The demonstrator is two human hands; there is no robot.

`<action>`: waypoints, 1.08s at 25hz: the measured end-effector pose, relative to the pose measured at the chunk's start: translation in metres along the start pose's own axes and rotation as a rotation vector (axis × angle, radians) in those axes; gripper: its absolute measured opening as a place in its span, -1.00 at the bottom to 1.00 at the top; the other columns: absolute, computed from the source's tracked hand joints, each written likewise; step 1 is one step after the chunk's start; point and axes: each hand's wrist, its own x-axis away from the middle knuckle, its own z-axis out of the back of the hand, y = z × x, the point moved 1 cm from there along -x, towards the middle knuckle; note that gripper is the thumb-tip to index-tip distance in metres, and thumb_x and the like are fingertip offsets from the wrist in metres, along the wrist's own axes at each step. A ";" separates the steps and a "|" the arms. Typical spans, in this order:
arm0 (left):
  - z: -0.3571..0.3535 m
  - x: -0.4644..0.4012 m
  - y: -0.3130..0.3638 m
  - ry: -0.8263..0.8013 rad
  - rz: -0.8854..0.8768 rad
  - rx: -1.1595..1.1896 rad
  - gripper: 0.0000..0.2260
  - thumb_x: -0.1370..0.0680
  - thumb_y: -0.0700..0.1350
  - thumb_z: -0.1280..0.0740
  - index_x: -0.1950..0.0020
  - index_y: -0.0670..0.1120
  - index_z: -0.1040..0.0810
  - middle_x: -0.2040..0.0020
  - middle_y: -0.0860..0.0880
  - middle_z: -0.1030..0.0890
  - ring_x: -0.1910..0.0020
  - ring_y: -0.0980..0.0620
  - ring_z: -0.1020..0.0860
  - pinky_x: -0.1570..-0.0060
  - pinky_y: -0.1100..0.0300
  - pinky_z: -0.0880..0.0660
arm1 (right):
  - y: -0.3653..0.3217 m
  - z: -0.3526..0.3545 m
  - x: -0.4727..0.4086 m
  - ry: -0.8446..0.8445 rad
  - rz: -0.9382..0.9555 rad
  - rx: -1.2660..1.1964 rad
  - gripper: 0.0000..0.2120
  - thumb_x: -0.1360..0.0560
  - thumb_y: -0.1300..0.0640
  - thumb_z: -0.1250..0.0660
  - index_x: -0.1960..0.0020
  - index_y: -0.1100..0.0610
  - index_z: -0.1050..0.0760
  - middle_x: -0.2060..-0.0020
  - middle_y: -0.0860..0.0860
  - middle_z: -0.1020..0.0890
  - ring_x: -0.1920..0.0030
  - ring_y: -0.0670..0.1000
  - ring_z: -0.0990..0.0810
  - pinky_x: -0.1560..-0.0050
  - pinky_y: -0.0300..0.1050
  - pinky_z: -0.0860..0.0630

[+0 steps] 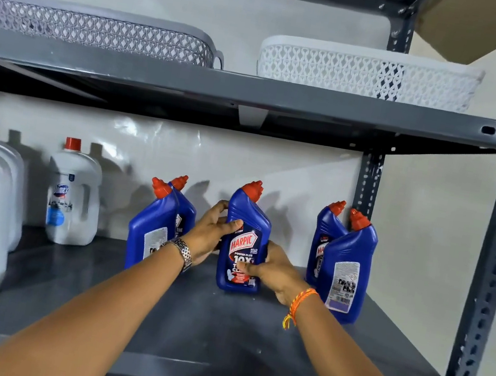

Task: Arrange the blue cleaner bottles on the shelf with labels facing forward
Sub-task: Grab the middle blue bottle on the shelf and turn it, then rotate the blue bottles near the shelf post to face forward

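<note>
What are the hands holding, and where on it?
Both hands grip the middle blue bottle: left hand on its left side, right hand low on its right side.

Both forearms are bare, with no sleeves showing. The left hand (211,231) has a metal link watch (181,252) just behind it at the wrist, silver-toned, its band made of small polished segments. The right hand (275,272) has an orange thread band (303,302) just behind it at the wrist, braided, with loose yellow-orange tassel ends hanging from the underside. No rings show on the fingers that can be seen; nails are short and plain.
</note>
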 end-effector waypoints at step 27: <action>-0.167 -0.016 -0.019 -0.013 0.035 -0.091 -0.56 -0.56 -0.28 -0.36 -0.42 -0.28 -0.38 -0.37 -0.27 -0.51 -0.23 -0.07 -0.53 -0.16 0.19 -0.49 | 0.064 0.181 0.053 0.377 -0.149 0.069 -0.45 -0.26 0.44 -0.58 -0.20 0.28 -0.50 -0.16 0.17 -0.60 0.03 0.02 -0.61 0.03 -0.11 -0.60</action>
